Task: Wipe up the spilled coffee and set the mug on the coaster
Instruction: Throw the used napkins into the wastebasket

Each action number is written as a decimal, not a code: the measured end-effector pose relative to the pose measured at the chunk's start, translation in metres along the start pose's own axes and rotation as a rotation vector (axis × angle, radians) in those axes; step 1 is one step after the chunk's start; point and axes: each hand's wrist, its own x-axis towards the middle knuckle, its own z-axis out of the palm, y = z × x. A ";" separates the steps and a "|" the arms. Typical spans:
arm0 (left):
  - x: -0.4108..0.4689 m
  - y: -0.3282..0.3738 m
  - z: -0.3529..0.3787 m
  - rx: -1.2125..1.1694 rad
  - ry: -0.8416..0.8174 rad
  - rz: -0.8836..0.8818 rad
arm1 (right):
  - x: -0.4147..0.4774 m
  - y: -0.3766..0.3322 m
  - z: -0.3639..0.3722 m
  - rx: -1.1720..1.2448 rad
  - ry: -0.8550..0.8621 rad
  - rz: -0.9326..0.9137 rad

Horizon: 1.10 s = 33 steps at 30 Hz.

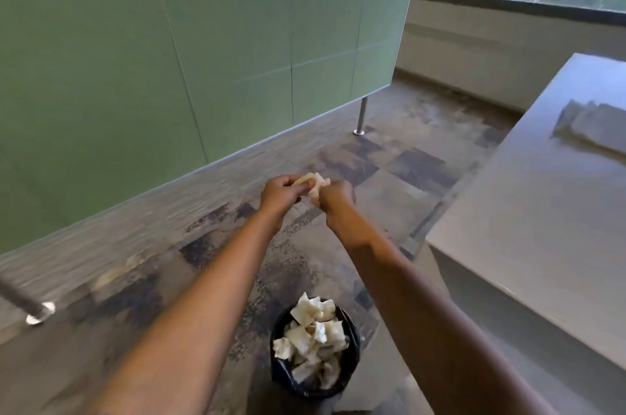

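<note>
A crumpled, coffee-stained paper tissue [315, 183] is squeezed between my left hand [279, 194] and my right hand [333, 199], held out in front of me above the floor. Both hands grip it, fingers closed around the wad. Below my forearms stands a black waste bin [352, 347] filled with several crumpled white tissues [313, 335]. No mug or coaster is in view.
A grey table [542, 211] fills the right side, with a stack of flat paper napkins [596, 128] on it. A green partition wall [169, 58] on metal legs [360, 116] runs along the left. Patterned carpet lies between them.
</note>
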 end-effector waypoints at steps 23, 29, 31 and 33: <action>0.047 -0.234 0.001 0.518 -0.499 -0.373 | 0.087 0.236 0.025 -0.402 0.258 0.387; 0.031 -0.297 0.005 0.688 -0.583 -0.397 | 0.085 0.305 0.018 -0.481 0.299 0.486; 0.028 -0.313 0.007 0.682 -0.606 -0.419 | 0.087 0.322 0.015 -0.503 0.314 0.492; 0.025 -0.326 0.011 0.681 -0.615 -0.442 | 0.089 0.335 0.013 -0.521 0.304 0.490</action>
